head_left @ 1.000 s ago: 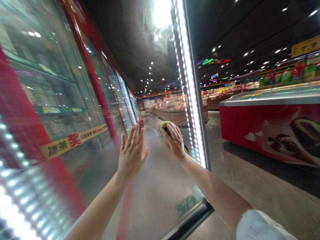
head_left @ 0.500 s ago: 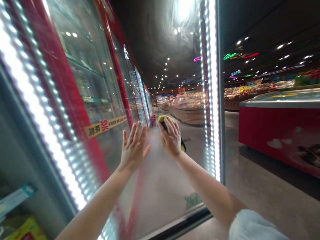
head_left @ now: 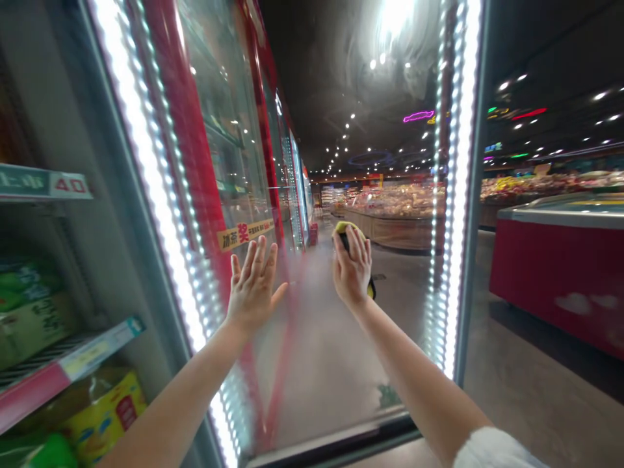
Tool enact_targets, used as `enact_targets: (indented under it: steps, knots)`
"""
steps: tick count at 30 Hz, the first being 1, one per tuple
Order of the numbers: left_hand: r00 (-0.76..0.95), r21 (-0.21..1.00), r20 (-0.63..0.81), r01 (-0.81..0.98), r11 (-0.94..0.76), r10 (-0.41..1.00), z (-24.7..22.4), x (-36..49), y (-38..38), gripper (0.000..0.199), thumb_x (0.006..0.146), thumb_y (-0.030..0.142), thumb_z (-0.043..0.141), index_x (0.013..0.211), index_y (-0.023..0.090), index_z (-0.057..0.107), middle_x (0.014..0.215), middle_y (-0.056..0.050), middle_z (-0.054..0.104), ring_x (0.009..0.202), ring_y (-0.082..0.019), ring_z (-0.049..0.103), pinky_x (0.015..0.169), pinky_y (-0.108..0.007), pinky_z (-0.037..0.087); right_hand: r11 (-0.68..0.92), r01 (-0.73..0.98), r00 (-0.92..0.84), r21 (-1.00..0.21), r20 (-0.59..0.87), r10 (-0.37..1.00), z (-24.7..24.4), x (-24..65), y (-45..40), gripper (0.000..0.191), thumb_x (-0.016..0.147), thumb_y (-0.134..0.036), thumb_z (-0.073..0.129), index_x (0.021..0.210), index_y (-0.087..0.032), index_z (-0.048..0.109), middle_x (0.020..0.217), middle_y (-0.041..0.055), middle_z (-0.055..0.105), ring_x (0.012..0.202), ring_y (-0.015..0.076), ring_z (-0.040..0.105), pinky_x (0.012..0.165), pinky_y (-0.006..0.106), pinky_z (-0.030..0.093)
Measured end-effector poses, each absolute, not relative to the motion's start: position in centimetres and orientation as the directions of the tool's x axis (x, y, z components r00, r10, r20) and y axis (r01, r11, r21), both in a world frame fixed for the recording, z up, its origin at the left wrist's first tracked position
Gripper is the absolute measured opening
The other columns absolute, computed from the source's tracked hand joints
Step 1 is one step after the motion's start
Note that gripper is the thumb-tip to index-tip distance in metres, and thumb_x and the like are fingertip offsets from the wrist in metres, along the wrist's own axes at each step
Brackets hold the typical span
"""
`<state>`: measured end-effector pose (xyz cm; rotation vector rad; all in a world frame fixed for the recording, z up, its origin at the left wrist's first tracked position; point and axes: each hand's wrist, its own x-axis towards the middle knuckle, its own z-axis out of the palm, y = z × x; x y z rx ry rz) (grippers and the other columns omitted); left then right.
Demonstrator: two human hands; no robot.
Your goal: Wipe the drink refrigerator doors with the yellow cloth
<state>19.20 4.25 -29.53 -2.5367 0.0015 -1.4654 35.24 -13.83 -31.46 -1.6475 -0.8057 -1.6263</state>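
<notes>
A glass door (head_left: 331, 364) edged with bright light strips stands in front of me. My left hand (head_left: 253, 286) is spread at the glass, fingers up and thumb out to the right, holding nothing. To its right, my right hand (head_left: 351, 263) presses a yellow and black cloth (head_left: 347, 227) to the pane. Most of the cloth is hidden behind the palm; its yellow edge shows above the fingers and a dark edge by the wrist. Hazy smears cover part of the glass around both hands.
At left are shelves with price strips (head_left: 92, 351) and yellow packages (head_left: 104, 416). Red-framed coolers (head_left: 266, 123) run beyond the glass. A red chest freezer (head_left: 560, 273) stands at right, and a wood-sided produce stand (head_left: 390, 227) is farther back.
The view has swung left, so more of the shelves shows. My left hand has shifted left relative to the sticker and away from my right hand, which still holds the cloth.
</notes>
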Motion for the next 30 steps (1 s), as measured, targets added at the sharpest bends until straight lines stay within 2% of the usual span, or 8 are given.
enact_targets:
  steps: [4, 6, 8, 12, 15, 20, 27, 30]
  knots:
    - [0.497, -0.165, 0.864, 0.131, -0.978, -0.079, -30.3, 18.3, 5.4, 0.088, 0.098, 0.037, 0.054, 0.165, 0.026, -0.003, 0.173, -0.013, 0.010, 0.159, -0.032, 0.011, 0.127, -0.063, 0.009, -0.491, 0.832, -0.121, 0.258, 0.948, 0.293, -33.2, 32.3, -11.8, 0.057, 0.102, -0.019, 0.047, 0.157, -0.034, 0.042, 0.156, 0.0060, 0.053, 0.149, 0.0211, 0.043, 0.130, 0.046, 0.021]
    - [0.496, -0.165, 0.865, 0.139, -0.976, -0.076, -30.6, 17.9, 6.0, 0.088, 0.098, 0.037, 0.054, 0.165, 0.026, -0.001, 0.173, -0.014, 0.011, 0.159, -0.032, 0.012, 0.127, -0.063, 0.011, -0.452, 0.831, -0.143, 0.323, 0.911, 0.388, -33.5, 32.4, -12.8, 0.058, 0.102, -0.017, 0.047, 0.156, -0.037, 0.042, 0.155, 0.0029, 0.054, 0.146, 0.0191, 0.047, 0.131, 0.046, 0.016]
    - [0.498, -0.165, 0.864, 0.140, -0.976, -0.075, -30.9, 17.6, 6.4, 0.088, 0.098, 0.036, 0.055, 0.165, 0.025, 0.000, 0.172, -0.015, 0.012, 0.159, -0.033, 0.012, 0.126, -0.064, 0.013, -0.475, 0.841, -0.088, 0.259, 0.932, 0.351, -32.5, 33.1, -13.5, 0.060, 0.101, -0.016, 0.047, 0.156, -0.038, 0.041, 0.157, 0.0036, 0.051, 0.147, 0.0212, 0.046, 0.131, 0.051, 0.015]
    - [0.507, -0.141, 0.860, 0.141, -0.980, -0.051, -31.3, 17.4, 6.8, 0.088, 0.098, 0.036, 0.055, 0.165, 0.024, 0.000, 0.172, -0.015, 0.011, 0.159, -0.033, 0.010, 0.126, -0.063, 0.017, -0.527, 0.849, 0.017, 0.035, 0.996, 0.092, -28.2, 33.1, -10.9, 0.058, 0.102, -0.018, 0.044, 0.158, -0.033, 0.040, 0.162, 0.0087, 0.044, 0.154, 0.0277, 0.035, 0.128, 0.056, 0.023]
    - [0.507, -0.134, 0.861, 0.143, -0.981, -0.044, -31.5, 17.4, 6.9, 0.089, 0.098, 0.035, 0.056, 0.165, 0.025, 0.000, 0.172, -0.014, 0.012, 0.159, -0.033, 0.011, 0.126, -0.062, 0.018, -0.524, 0.845, -0.056, 0.103, 0.993, 0.104, -27.6, 31.6, -7.8, 0.055, 0.104, -0.020, 0.045, 0.157, -0.033, 0.042, 0.160, 0.0082, 0.047, 0.152, 0.0256, 0.037, 0.128, 0.051, 0.027]
    - [0.498, -0.157, 0.865, 0.147, -0.977, -0.064, -31.9, 17.3, 7.5, 0.091, 0.098, 0.038, 0.057, 0.165, 0.025, -0.003, 0.172, -0.014, 0.012, 0.159, -0.033, 0.013, 0.126, -0.061, 0.019, -0.451, 0.812, -0.221, 0.371, 0.910, 0.351, -31.6, 31.2, -9.1, 0.054, 0.102, -0.019, 0.050, 0.154, -0.033, 0.047, 0.155, 0.0054, 0.054, 0.147, 0.0207, 0.045, 0.128, 0.043, 0.028]
    - [0.484, -0.196, 0.868, 0.125, -0.973, -0.112, -32.4, 17.2, 8.6, 0.097, 0.096, 0.039, 0.062, 0.164, 0.026, -0.006, 0.172, -0.013, 0.015, 0.158, -0.033, 0.016, 0.126, -0.060, 0.023, -0.566, 0.814, -0.043, 0.130, 0.986, 0.164, -28.3, 31.4, -8.0, 0.054, 0.102, -0.017, 0.047, 0.154, -0.030, 0.047, 0.159, 0.0091, 0.048, 0.152, 0.0266, 0.038, 0.126, 0.051, 0.028]
    - [0.474, -0.196, 0.874, 0.142, -0.970, -0.107, -32.6, 17.0, 8.7, 0.101, 0.094, 0.037, 0.065, 0.164, 0.025, -0.007, 0.172, -0.014, 0.015, 0.158, -0.032, 0.018, 0.126, -0.058, 0.024, -0.544, 0.813, -0.097, 0.207, 0.970, 0.224, -28.9, 29.9, -6.0, 0.051, 0.103, -0.020, 0.047, 0.154, -0.029, 0.049, 0.159, 0.0085, 0.048, 0.151, 0.0247, 0.039, 0.127, 0.048, 0.027]
